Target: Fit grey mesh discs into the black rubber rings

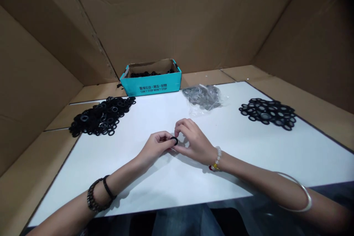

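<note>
A small black rubber ring (174, 141) sits at the fingertips of my left hand (155, 146), pinched near the middle of the white board (177, 180). My right hand (193, 142) is curled around the ring's right side, with its index finger just above it and its thumb just below. I cannot tell whether those fingers grip it. A pile of black rings (101, 116) lies at the board's left side, and a flatter spread of black rings (267, 113) lies to the right.
A clear plastic bag of grey rings (203, 97) lies at the board's far edge. Behind the left pile stands a teal cardboard box (151, 87) holding black rings. Brown cardboard walls (177, 18) surround the board on the far and side edges.
</note>
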### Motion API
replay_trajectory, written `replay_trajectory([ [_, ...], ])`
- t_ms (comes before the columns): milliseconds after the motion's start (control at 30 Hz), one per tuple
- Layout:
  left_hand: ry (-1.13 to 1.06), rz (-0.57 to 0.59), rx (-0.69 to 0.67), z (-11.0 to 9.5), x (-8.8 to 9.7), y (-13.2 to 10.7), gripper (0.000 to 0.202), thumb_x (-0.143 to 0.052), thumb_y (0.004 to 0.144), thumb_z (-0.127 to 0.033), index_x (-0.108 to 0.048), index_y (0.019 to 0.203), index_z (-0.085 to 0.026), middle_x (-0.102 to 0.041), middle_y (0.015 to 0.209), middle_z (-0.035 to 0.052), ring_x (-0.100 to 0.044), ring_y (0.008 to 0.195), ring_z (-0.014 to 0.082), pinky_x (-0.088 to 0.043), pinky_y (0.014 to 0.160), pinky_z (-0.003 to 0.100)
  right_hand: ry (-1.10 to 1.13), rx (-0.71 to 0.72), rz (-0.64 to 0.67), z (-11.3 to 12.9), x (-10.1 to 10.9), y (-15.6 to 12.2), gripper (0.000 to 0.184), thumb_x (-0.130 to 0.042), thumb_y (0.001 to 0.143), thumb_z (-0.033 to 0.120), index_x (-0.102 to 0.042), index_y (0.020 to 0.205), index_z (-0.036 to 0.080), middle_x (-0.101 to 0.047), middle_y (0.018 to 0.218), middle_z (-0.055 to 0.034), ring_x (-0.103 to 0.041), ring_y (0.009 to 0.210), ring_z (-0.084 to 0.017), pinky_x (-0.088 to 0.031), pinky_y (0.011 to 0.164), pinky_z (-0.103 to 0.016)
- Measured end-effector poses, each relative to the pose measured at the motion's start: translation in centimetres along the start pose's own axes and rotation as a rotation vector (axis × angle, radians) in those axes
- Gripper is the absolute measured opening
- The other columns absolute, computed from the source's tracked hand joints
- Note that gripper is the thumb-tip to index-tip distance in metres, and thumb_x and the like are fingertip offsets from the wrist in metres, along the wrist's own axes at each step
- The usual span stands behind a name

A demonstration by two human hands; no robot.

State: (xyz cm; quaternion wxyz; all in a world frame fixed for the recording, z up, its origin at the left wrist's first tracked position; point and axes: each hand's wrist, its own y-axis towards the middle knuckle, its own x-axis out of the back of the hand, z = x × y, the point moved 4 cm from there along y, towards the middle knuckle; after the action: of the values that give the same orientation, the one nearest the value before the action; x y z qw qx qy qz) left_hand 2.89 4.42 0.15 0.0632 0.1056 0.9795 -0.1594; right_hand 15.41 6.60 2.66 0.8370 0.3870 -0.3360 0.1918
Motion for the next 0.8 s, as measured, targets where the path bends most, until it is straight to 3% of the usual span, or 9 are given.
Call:
replay_trajectory([
  [67, 0.073, 0.01, -0.046, -0.4, 0.4, 0.4, 0.026, -0.066, 0.07, -0.036, -0.056, 0.08, -0.014, -0.056, 0.071, 0.0012, -0.054, 0.062, 0.0107, -0.041, 0.056, 0.022, -0.058, 0.006, -0.001, -0.7, 0.9, 0.4, 0.018, -0.061, 0.074, 0.023, -0.05, 0.088, 0.018, -0.053, 0.096, -0.0087, -0.048, 0.093, -0.022, -0.039, 0.078, -0.036],
  [133, 0.265, -0.071, -0.166, -1.8, 2.1, 0.9, 0.036, -0.061, 0.074, -0.04, -0.051, 0.1, -0.018, -0.059, 0.088, 0.0048, -0.057, 0.07, 0.014, -0.043, 0.058, 0.024, -0.206, -0.043, -0.03, -2.5, 3.2, 0.9, 0.018, -0.059, 0.077, 0.027, -0.053, 0.092, 0.018, -0.053, 0.102, -0.0106, -0.047, 0.099, -0.024, -0.038, 0.084, -0.04],
  [200, 0.648, -0.29, -0.363, -4.3, 5.2, 1.2, 0.042, -0.06, 0.075, -0.041, -0.046, 0.109, -0.019, -0.059, 0.099, 0.0079, -0.058, 0.081, 0.0184, -0.045, 0.067, 0.029, -0.443, -0.223, -0.106, -6.0, 6.9, 0.9, 0.018, -0.057, 0.079, 0.032, -0.057, 0.092, 0.02, -0.053, 0.108, -0.0117, -0.045, 0.106, -0.029, -0.033, 0.089, -0.049],
  [267, 1.091, -0.588, -0.506, -6.8, 9.2, 1.0, 0.033, -0.057, 0.077, -0.039, -0.053, 0.102, -0.018, -0.058, 0.106, 0.0114, -0.054, 0.095, 0.0253, -0.042, 0.08, 0.037, -0.593, -0.462, -0.221, -10.4, 11.4, -0.4, 0.025, -0.054, 0.078, 0.045, -0.059, 0.086, 0.021, -0.051, 0.104, -0.014, -0.043, 0.104, -0.035, -0.032, 0.084, -0.059],
  [367, 1.461, -0.861, -0.473, -8.8, 14.9, 0.5, 0.026, -0.05, 0.08, -0.035, -0.06, 0.093, -0.015, -0.057, 0.105, 0.0164, -0.047, 0.106, 0.0342, -0.039, 0.08, 0.041, -0.642, -0.619, -0.312, -17.1, 16.7, -4.1, 0.044, -0.051, 0.072, 0.064, -0.055, 0.063, 0.02, -0.046, 0.083, -0.0156, -0.039, 0.102, -0.043, -0.029, 0.072, -0.068],
  [500, 1.51, -0.952, -0.428, -8.6, 19.2, 0.0, 0.028, -0.053, 0.076, -0.039, -0.065, 0.084, -0.014, -0.058, 0.104, 0.0169, -0.045, 0.105, 0.0374, -0.038, 0.077, 0.042, -0.58, -0.625, -0.259, -23.2, 19.2, -8.4, 0.044, -0.068, 0.052, 0.065, -0.05, 0.049, 0.024, -0.037, 0.067, -0.007, -0.039, 0.098, -0.039, -0.03, 0.074, -0.063],
  [600, 1.5, -0.935, -0.477, -8.1, 19.9, 0.1, 0.032, -0.05, 0.078, -0.041, -0.067, 0.082, -0.014, -0.06, 0.099, 0.0135, -0.045, 0.107, 0.0382, -0.035, 0.082, 0.046, -0.614, -0.58, -0.228, -23.1, 19.2, -8.8, 0.041, -0.068, 0.056, 0.061, -0.05, 0.051, 0.024, -0.04, 0.066, -0.0063, -0.042, 0.092, -0.035, -0.031, 0.075, -0.06],
  [700, 1.618, -0.977, -0.447, -7.7, 20.2, 0.7, 0.029, -0.049, 0.078, -0.038, -0.067, 0.081, -0.016, -0.061, 0.096, 0.0163, -0.046, 0.105, 0.0404, -0.035, 0.082, 0.052, -0.743, -0.679, -0.283, -20.0, 18.3, -7.0, 0.033, -0.069, 0.06, 0.051, -0.054, 0.057, 0.022, -0.045, 0.068, -0.009, -0.044, 0.089, -0.036, -0.032, 0.074, -0.057],
  [800, 1.635, -0.972, -0.473, -7.6, 20.3, 1.0, 0.025, -0.049, 0.078, -0.036, -0.066, 0.076, -0.018, -0.061, 0.095, 0.0171, -0.047, 0.105, 0.0412, -0.036, 0.081, 0.054, -0.766, -0.625, -0.221, -16.2, 15.6, -3.9, 0.024, -0.055, 0.078, 0.041, -0.064, 0.077, 0.019, -0.054, 0.087, -0.0146, -0.045, 0.093, -0.036, -0.031, 0.073, -0.054],
])
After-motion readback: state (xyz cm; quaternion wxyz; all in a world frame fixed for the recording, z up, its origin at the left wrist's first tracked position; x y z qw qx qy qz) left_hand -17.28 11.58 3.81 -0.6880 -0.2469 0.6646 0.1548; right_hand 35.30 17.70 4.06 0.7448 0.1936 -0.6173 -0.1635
